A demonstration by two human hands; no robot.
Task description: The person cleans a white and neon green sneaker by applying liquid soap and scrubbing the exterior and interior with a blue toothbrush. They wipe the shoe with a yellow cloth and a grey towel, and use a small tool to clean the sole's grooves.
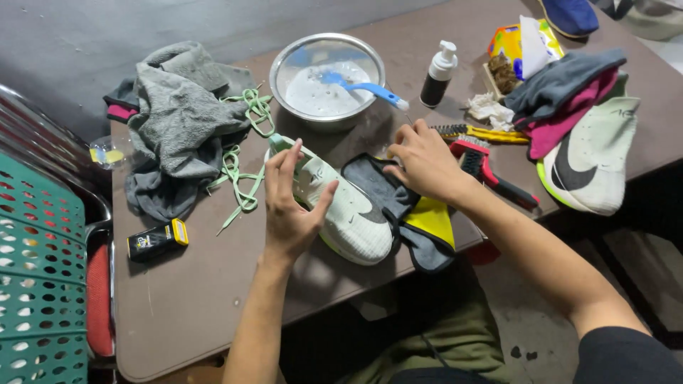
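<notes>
A white sneaker (348, 213) with a dark side mark lies on its side on the brown table (185, 299). My left hand (288, 203) rests on its heel end, fingers spread, holding it down. My right hand (423, 160) presses on a grey cloth (377, 181) with a yellow patch beside the shoe's toe. A steel bowl (327, 75) of soapy water holds a blue brush (366, 87) just beyond the shoe.
Grey towels (178, 121) and pale green laces (242, 167) lie at left, a small black and yellow box (156, 240) near them. A pump bottle (437, 75), brushes (491, 167), folded cloths (569, 92) and a second white sneaker (594, 160) sit at right. Green and red chairs (43, 270) stand left.
</notes>
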